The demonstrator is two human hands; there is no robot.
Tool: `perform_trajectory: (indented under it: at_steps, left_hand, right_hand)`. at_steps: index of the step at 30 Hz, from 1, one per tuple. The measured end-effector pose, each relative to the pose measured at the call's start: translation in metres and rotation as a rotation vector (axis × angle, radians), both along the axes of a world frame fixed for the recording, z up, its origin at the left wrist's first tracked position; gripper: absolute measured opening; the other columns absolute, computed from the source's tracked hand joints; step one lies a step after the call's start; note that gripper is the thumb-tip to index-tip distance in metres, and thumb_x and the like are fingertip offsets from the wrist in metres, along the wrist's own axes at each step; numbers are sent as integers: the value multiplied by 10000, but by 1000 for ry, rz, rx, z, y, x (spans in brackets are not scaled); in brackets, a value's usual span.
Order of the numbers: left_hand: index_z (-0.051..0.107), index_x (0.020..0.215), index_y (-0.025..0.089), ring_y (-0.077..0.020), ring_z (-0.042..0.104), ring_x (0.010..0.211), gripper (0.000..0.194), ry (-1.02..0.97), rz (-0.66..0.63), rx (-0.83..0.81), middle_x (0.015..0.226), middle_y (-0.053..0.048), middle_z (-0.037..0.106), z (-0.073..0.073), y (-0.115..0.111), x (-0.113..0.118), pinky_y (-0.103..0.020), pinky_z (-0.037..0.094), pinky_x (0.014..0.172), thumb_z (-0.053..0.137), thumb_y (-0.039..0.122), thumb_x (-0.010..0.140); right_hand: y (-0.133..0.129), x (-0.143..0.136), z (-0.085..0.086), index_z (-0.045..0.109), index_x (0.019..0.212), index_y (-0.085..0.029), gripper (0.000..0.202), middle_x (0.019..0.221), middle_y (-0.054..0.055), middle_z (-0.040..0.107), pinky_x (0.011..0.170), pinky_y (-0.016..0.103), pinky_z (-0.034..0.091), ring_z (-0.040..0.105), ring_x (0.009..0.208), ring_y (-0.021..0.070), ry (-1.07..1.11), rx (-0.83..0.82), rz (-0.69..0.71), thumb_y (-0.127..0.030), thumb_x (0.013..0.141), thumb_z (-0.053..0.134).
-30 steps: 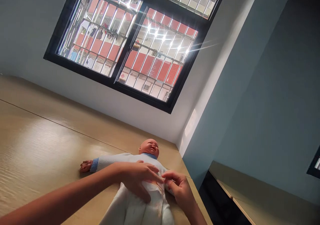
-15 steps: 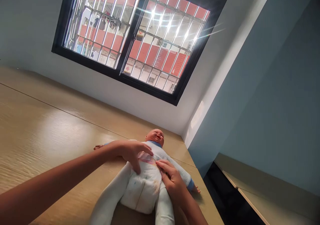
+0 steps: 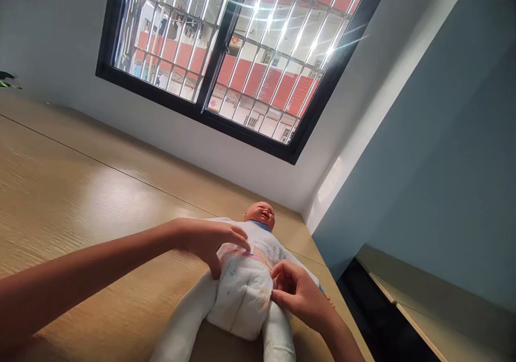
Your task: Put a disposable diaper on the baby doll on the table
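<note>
While doll (image 3: 245,276) near table edge (image 3: 322,276): L hand (image 3: 209,241) fingers spread on diaper (image 3: 242,297), R hand (image 3: 300,292) pinching its side.

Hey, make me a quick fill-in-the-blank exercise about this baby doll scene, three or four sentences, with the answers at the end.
1. The baby doll lies on its ____ on the wooden table.
2. Around its hips the doll wears a white ____.
3. The left hand rests on the doll's ____.
4. Behind the table, the window is covered by metal ____.

Missing words: back; diaper; belly; bars. The right hand grips the diaper's side.
</note>
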State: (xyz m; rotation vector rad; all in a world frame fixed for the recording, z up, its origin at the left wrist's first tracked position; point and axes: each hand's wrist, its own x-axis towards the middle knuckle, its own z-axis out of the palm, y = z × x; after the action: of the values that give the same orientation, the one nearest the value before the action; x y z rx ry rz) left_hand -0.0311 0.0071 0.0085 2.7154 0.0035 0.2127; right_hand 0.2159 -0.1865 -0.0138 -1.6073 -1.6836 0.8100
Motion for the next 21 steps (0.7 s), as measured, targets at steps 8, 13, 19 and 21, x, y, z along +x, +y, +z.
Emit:
perform_trajectory:
  at_steps: [8,13,19,21]
  left_hand:
    - [663,1200,249,-241,615,1083,389,-264,-13,228,1181,-66,685,-20,-11,12,-317,471,964,601,133,835]
    - [658,1215,279,-230,617,1094,413,-161,-18,124,1230,-44,670,-7,-9,2,-297,467,955,690,192,812]
    - [653,1217,274,-237,604,1092,522,-125,-18,39,1244,-37,639,-6,-10,-2,-295,464,938,785,223,714]
    - [662,1141,239,-229,602,1034,425,-216,37,125,1151,-45,650,-17,-14,4,-296,458,914,690,126,732]
  right_hand:
    - [5,-15,-7,475,716,-198,156,608,-59,426,566,262,264,358,598,113,-338,166,-112,-209,843,565]
    - [-3,0,8,597,843,-163,110,755,-16,541,627,249,337,454,704,129,-80,14,33,-265,852,638]
    - [-3,8,7,578,857,-158,241,760,-32,528,616,235,318,445,692,111,137,-112,103,-237,726,765]
    - [0,2,1,549,781,-168,189,699,-48,489,584,237,285,405,654,104,15,-59,40,-211,731,726]
